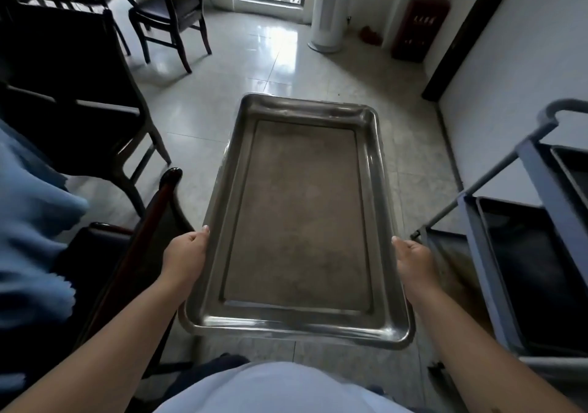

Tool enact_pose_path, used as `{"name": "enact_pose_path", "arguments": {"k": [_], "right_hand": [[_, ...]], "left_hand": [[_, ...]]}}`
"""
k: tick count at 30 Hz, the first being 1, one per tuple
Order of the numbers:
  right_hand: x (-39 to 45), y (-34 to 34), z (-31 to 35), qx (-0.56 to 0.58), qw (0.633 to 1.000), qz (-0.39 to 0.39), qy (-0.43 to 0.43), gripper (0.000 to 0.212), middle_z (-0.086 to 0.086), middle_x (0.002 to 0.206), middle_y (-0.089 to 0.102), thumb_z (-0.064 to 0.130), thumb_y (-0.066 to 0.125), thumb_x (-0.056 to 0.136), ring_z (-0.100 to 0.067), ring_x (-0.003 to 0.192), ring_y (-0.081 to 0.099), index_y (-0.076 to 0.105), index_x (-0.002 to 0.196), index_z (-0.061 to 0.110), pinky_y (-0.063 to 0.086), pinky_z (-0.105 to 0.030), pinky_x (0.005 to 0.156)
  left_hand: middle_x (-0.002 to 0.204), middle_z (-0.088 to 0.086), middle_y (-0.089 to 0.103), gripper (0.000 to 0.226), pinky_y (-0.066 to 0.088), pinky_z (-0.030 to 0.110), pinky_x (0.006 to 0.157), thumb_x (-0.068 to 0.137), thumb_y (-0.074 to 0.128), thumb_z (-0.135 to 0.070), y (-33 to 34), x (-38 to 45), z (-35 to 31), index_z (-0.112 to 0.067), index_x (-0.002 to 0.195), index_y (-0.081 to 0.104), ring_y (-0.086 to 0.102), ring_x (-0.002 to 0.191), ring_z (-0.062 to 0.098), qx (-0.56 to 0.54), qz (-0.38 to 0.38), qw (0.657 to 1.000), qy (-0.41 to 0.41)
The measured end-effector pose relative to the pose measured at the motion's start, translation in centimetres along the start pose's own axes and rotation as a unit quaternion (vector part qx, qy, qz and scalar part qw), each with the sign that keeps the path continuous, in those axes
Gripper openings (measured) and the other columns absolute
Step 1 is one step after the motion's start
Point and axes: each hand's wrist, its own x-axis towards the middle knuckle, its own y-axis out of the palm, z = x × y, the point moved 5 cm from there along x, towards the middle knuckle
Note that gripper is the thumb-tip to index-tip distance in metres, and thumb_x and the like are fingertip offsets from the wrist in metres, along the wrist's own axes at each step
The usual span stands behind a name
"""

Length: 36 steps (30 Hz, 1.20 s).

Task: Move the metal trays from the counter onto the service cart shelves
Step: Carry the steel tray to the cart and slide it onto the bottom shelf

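We hold the metal tray [297,218] level above the floor, our left hand [186,258] and right hand [413,261] clamped on its long rims; the service cart [521,221] stands at right, seemingly already carrying trays.

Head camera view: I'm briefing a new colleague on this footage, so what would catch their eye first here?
First, the large empty metal tray in the centre, held level over the tiled floor by the left hand and right hand on its long sides. Next, the grey service cart at the right edge, with dark trays on its shelves, and the dark wooden chairs on the left.
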Motion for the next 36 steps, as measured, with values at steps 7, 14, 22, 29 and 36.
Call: {"name": "enact_pose_path", "arguments": {"k": [7,14,22,29,36], "right_hand": [[3.1,-1.0,0.0,-0.001,1.0,-0.021,0.005,0.042,-0.006,0.056,0.032,0.03,0.056,0.094,-0.02,0.053,0.033,0.039,0.058,0.015,0.025,-0.034,0.053],[6.9,-0.6,0.4,0.007,0.997,-0.062,0.048,0.045,-0.001,0.051,0.028,0.031,0.055,0.094,-0.018,0.049,0.03,0.034,0.056,0.017,0.025,-0.03,0.051],[8.6,1.9,0.2,0.068,0.97,-0.182,0.145,0.043,0.011,0.044,0.027,0.031,0.057,0.088,-0.014,0.047,0.028,0.033,0.054,0.022,0.026,-0.03,0.051],[8.6,1.4,-1.1,0.099,0.929,-0.278,0.223,0.045,0.009,0.045,0.029,0.029,0.056,0.09,-0.016,0.049,0.029,0.033,0.052,0.021,0.026,-0.031,0.054],[10.2,-1.0,-4.7,0.158,0.877,-0.348,0.292,0.038,-0.008,0.056,0.04,0.038,0.055,0.081,-0.023,0.053,0.036,0.055,0.065,0.004,0.033,-0.033,0.055]], "left_hand": [[0.057,0.009,0.05,0.055,0.034,0.033,0.055,0.101,0.052,-0.037,3.5,3.0,-2.5,0.007,0.069,0.06,0.046,0.056,0.023,-0.02,0.024,0.999,0.011],[0.063,0.013,0.061,0.049,0.037,0.035,0.055,0.101,0.051,-0.039,8.0,10.7,-7.0,-0.003,0.072,0.067,0.053,0.06,0.025,0.021,0.07,0.996,0.041],[0.069,0.018,0.068,0.049,0.051,0.044,0.067,0.1,0.051,-0.04,13.5,22.1,-16.1,-0.005,0.072,0.07,0.062,0.068,0.034,0.093,0.169,0.974,0.118],[0.06,0.015,0.064,0.053,0.041,0.035,0.055,0.098,0.053,-0.045,21.6,26.6,-23.6,-0.004,0.068,0.065,0.055,0.056,0.024,0.14,0.257,0.938,0.185],[0.061,0.011,0.064,0.049,0.042,0.034,0.057,0.097,0.051,-0.045,33.7,26.7,-29.4,-0.007,0.069,0.066,0.059,0.059,0.027,0.191,0.339,0.892,0.229]]}}
